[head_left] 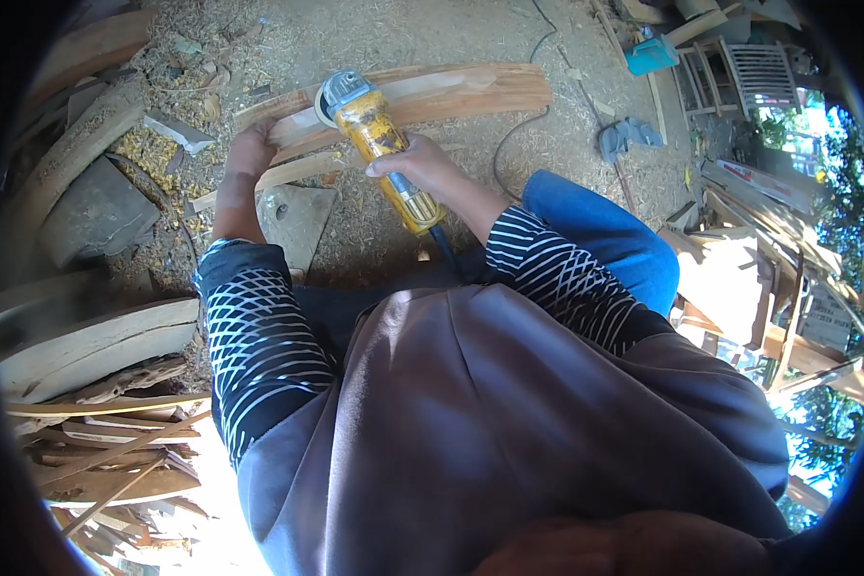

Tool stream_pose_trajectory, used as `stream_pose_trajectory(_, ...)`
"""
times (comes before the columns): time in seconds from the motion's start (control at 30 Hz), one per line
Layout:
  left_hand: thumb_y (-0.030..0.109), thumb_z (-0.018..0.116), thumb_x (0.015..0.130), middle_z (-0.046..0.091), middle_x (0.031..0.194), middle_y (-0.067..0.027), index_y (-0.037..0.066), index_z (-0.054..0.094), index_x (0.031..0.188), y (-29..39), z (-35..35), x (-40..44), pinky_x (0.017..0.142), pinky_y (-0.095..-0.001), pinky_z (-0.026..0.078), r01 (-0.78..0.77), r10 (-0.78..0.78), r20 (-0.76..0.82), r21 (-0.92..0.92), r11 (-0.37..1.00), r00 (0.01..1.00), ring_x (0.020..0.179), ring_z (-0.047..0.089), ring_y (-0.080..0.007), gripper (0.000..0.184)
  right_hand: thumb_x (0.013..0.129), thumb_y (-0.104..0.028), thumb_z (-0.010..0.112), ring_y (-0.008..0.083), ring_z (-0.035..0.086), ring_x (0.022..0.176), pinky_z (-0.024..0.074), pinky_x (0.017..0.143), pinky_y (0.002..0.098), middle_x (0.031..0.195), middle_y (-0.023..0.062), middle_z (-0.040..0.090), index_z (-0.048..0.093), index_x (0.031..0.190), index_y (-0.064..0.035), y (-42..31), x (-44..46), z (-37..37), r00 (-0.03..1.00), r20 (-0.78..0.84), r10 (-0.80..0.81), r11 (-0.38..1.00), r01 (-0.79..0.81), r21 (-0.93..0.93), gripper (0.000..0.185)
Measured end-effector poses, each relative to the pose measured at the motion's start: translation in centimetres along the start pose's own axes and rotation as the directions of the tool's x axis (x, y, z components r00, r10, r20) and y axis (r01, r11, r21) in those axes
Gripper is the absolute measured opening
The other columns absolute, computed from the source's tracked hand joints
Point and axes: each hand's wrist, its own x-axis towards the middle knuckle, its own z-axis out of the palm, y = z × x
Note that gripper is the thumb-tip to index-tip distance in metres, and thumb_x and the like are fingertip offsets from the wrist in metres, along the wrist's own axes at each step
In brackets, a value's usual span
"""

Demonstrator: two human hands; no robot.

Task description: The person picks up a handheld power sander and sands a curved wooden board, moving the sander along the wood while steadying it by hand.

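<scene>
Seemingly sanding: right hand clamped round yellow, silver-headed grinder, left hand at curved brown wooden plank, grip unclear; next calls for steadiness.

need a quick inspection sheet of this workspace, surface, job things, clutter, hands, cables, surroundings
Surface: ground strewn with shavings
Job's things: yellow grinder over a curved board; disc contact unclear
Clutter: wood scraps at lower left; flat piece near the board
Hands: right hand grips the grinder; left hand at the board's left end, grip unclear
Cables: dark cord on the ground; its connection unclear
Surroundings: teal container, stacked wood at right
</scene>
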Motion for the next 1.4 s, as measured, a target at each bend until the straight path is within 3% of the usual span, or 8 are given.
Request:
stream_pose_trajectory(0.37,0.006,0.064,0.071,0.058,0.113,-0.0183,0.009,0.053,0.120,-1.1,0.5,0.6,0.091,-0.0355,0.044,-0.037,0.037,0.028,0.010,0.999,0.999,0.105,0.056,-0.0321,0.051,0.063,-0.021,0.076,0.0217,0.061,0.079,0.0492,0.069,0.0334,0.091,0.0133,0.061,0.053,0.110,0.0037,0.9,-1.3,-5.5,0.972,-0.188,0.144,0.986,-0.124,0.114,0.058)
stream_pose_trajectory(0.6,0.006,0.064,0.070,0.059,0.111,-0.0175,0.011,0.054,0.120,-0.2,0.4,0.6,0.090,-0.0360,0.044,-0.003,0.003,0.008,0.043,0.999,1.000,0.104,0.057,-0.0313,0.051,0.063,-0.021,0.076,0.0218,0.061,0.072,0.0491,0.064,0.0328,0.084,0.0111,0.061,0.054,0.108,0.0039,0.1,-1.5,-4.0,0.989,-0.142,0.048,0.983,-0.022,0.181,0.057)
stream_pose_trajectory(0.67,0.006,0.064,0.070,0.060,0.110,-0.0171,0.012,0.055,0.119,0.0,0.4,0.7,0.090,-0.0361,0.045,-0.001,0.001,-0.002,0.041,0.999,1.000,0.103,0.057,-0.0312,0.051,0.062,-0.021,0.076,0.0221,0.061,0.071,0.0493,0.066,0.0328,0.082,0.0108,0.061,0.054,0.108,0.0043,-0.2,-1.2,-2.6,0.999,-0.022,0.043,0.991,-0.040,0.125,0.056)
stream_pose_trajectory(0.83,0.006,0.064,0.070,0.060,0.111,-0.0171,0.013,0.054,0.120,-0.1,0.5,0.4,0.089,-0.0358,0.045,0.019,-0.018,-0.013,0.023,1.000,1.000,0.103,0.057,-0.0314,0.051,0.058,-0.029,0.076,0.0234,0.064,0.080,0.0485,0.073,0.0324,0.091,0.0153,0.065,0.061,0.100,0.0004,0.4,-0.6,-0.8,1.000,-0.001,0.017,0.999,-0.017,-0.040,0.054)
stream_pose_trajectory(1.03,0.006,0.065,0.070,0.060,0.111,-0.0171,0.013,0.054,0.120,-0.5,0.5,0.8,0.089,-0.0355,0.045,0.005,-0.006,0.021,0.007,1.000,1.000,0.103,0.057,-0.0309,0.052,0.059,-0.027,0.076,0.0231,0.063,0.080,0.0485,0.072,0.0330,0.091,0.0150,0.064,0.061,0.100,0.0008,0.9,-1.8,-3.6,0.995,-0.091,0.034,0.999,-0.034,-0.002,0.051)
stream_pose_trajectory(1.1,0.007,0.065,0.070,0.060,0.110,-0.0171,0.012,0.054,0.120,-0.2,0.6,0.7,0.089,-0.0355,0.045,-0.003,0.002,0.025,0.016,1.000,1.000,0.103,0.057,-0.0308,0.052,0.062,-0.021,0.077,0.0211,0.061,0.079,0.0489,0.070,0.0329,0.092,0.0140,0.062,0.055,0.109,0.0031,1.4,-1.6,-4.6,0.984,-0.145,0.104,0.994,-0.100,0.039,0.057)
stream_pose_trajectory(1.23,0.006,0.064,0.070,0.061,0.109,-0.0167,0.010,0.055,0.119,0.8,-0.1,0.1,0.089,-0.0350,0.044,-0.002,0.002,-0.007,0.012,1.000,1.000,0.102,0.058,-0.0309,0.051,0.063,-0.021,0.077,0.0213,0.060,0.081,0.0487,0.069,0.0340,0.092,0.0131,0.061,0.055,0.108,0.0037,0.9,-1.8,-6.0,0.983,-0.161,0.083,0.986,-0.057,0.158,0.057)
stream_pose_trajectory(1.4,0.005,0.063,0.069,0.062,0.106,-0.0176,0.009,0.056,0.117,0.1,-0.8,-0.1,0.086,-0.0347,0.045,0.012,-0.012,0.011,0.013,1.000,1.000,0.101,0.059,-0.0308,0.048,0.062,-0.022,0.077,0.0211,0.060,0.079,0.0490,0.066,0.0334,0.090,0.0129,0.061,0.055,0.107,0.0033,-0.8,-2.0,-5.8,0.989,-0.128,0.081,0.983,-0.058,0.176,0.055)
